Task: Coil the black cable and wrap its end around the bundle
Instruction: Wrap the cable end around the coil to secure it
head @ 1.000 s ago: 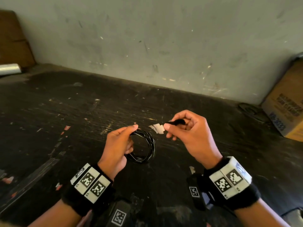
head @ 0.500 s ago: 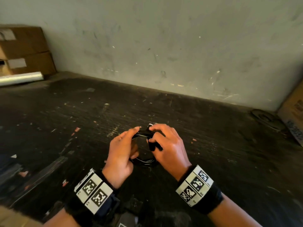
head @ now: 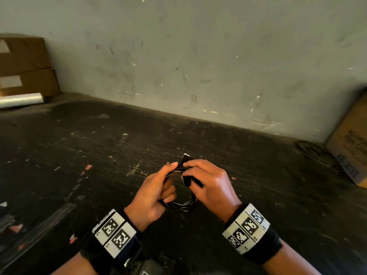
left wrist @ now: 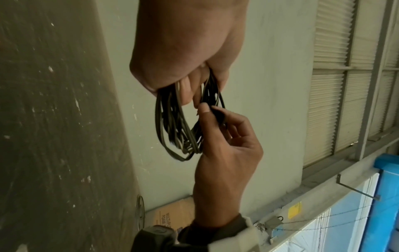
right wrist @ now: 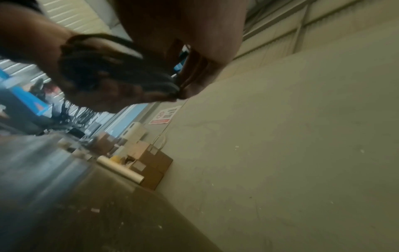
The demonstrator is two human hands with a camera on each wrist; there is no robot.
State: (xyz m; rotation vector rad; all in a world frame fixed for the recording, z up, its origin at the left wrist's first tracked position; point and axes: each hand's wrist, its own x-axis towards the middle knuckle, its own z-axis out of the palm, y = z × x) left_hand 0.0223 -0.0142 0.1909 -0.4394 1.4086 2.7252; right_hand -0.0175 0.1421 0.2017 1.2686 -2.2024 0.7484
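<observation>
Over the dark worktop (head: pixel 79 155) both hands hold a thin black cable coiled into a small bundle (head: pixel 179 205). My left hand (head: pixel 167 182) grips the bundle on its left side, with the loops running through its curled fingers (left wrist: pixel 185 95). My right hand (head: pixel 187 172) meets it at the top of the bundle and pinches the cable's end (left wrist: pixel 217 113) between thumb and forefinger against the loops (left wrist: pixel 179 129). A black plug with a pale tip (head: pixel 186 157) sticks up above the fingers. The right wrist view is blurred and shows the dark loops (right wrist: pixel 108 68) between the hands.
A grey wall runs along the back of the worktop. Stacked cardboard boxes (head: pixel 23 64) and a roll of clear film (head: pixel 19 100) sit at the back left. Another cardboard box (head: pixel 351 151) and a dark flat ring (head: pixel 311 151) lie at the right.
My right hand, holding the cable end away to the right a second ago, has come left onto the top of the bundle. The left hand has kept its grip on the bundle.
</observation>
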